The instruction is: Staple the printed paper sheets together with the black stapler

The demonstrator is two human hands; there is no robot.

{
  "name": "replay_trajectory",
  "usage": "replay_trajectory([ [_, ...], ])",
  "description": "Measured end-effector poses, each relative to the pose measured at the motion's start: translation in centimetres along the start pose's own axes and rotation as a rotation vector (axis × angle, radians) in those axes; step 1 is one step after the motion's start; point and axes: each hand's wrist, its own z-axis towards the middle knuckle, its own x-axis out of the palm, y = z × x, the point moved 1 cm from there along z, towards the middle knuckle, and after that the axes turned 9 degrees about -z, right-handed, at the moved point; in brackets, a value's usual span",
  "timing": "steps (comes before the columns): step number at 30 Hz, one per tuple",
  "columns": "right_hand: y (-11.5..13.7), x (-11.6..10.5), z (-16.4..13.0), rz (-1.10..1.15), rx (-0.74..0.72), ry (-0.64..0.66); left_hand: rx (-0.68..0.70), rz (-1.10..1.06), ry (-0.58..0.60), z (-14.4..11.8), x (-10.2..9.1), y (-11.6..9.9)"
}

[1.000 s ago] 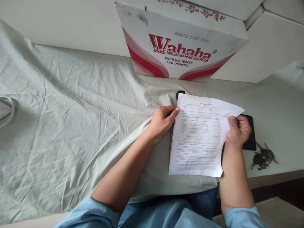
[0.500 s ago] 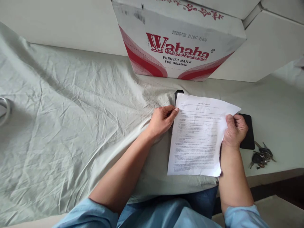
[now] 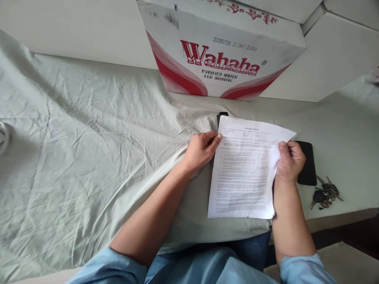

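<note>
Surface: table under a creased pale green cloth (image 3: 89, 138), white panels behind.

Left hand (image 3: 203, 148): thumb and fingers pinch the left edge of the printed paper (image 3: 242, 177). Right hand (image 3: 290, 161): fingers curled round the right edge, thumb on top. Paper lies between the hands, printed face up, upper right corner bent.

Step in hand, as judged: holding the page spread and readable. Any shift of it would call for both grips moving together, lightly, to avoid creasing.

Outward: dark phone-like slab (image 3: 308, 163) just right of the right hand, keys (image 3: 326, 193) nearer and further right; both could hinder a rightward sweep. Black object (image 3: 222, 115) at the paper's far left corner, mostly covered; identity uncertain. Water carton (image 3: 222, 59) blocks the far side.
</note>
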Motion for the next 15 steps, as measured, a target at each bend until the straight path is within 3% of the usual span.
replay_trajectory([
  [15, -0.43, 0.15, 0.19, 0.004, 0.022, 0.019, 0.009, -0.015, 0.008, -0.09, 0.02, 0.05],
])
